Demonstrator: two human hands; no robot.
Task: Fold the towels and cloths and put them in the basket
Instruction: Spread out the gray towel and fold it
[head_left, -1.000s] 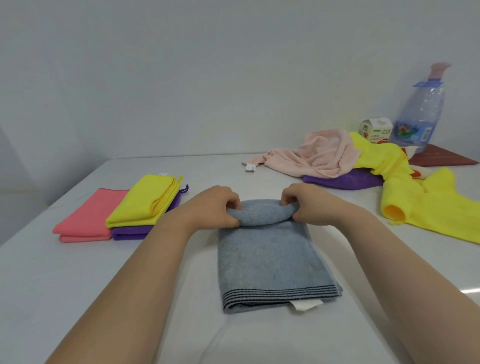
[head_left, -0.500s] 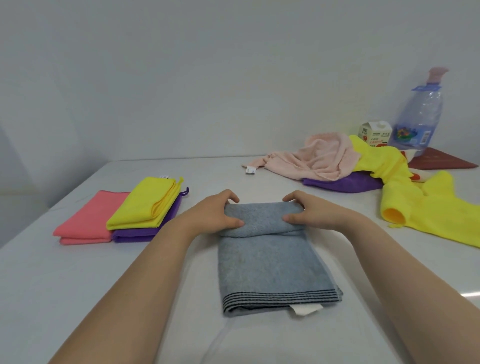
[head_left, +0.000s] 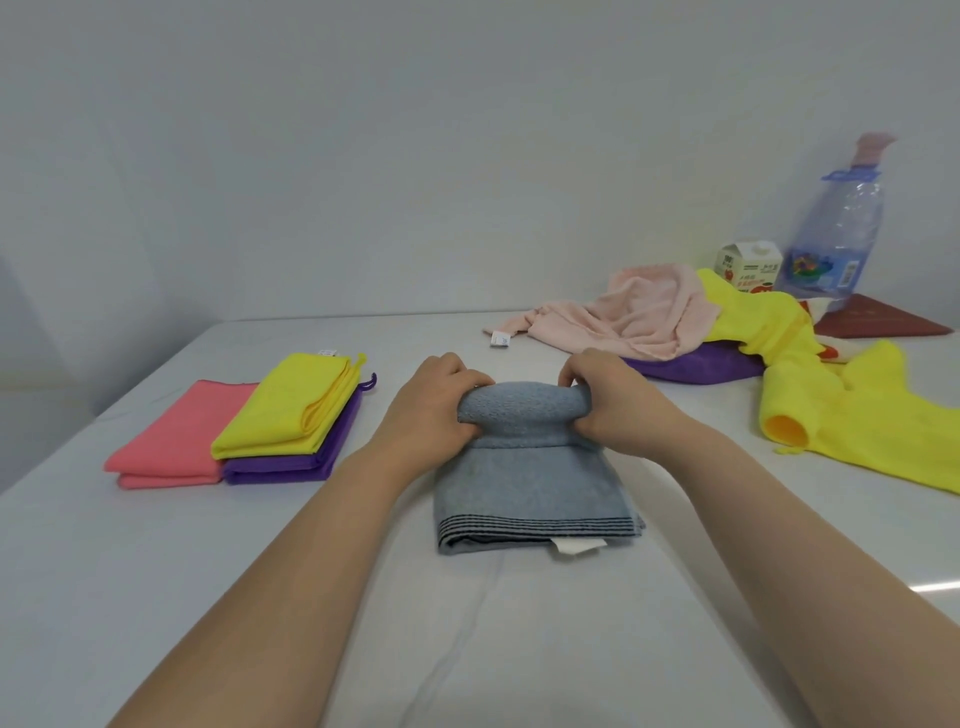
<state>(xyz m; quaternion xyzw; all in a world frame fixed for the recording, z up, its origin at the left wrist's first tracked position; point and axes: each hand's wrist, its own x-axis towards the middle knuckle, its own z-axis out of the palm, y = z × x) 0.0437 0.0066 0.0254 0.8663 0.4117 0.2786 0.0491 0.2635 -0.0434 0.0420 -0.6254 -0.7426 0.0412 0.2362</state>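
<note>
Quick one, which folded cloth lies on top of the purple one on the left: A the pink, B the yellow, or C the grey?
B: the folded yellow cloth rests on the folded purple cloth; the pink cloth lies to their left.

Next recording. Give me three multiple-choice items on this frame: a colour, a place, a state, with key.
1. What colour is the towel held by the left hand and right hand? A grey; B green; C white.
2. Where does the folded yellow cloth lie? A under the towel; B on the folded purple cloth; C in the left hand.
3. The towel's far end is: A spread flat; B knotted; C rolled up in both hands' grip.
Key: 1 A, grey with dark stripes. 2 B, purple shows beneath it. 3 C, both hands curl round the roll.
</note>
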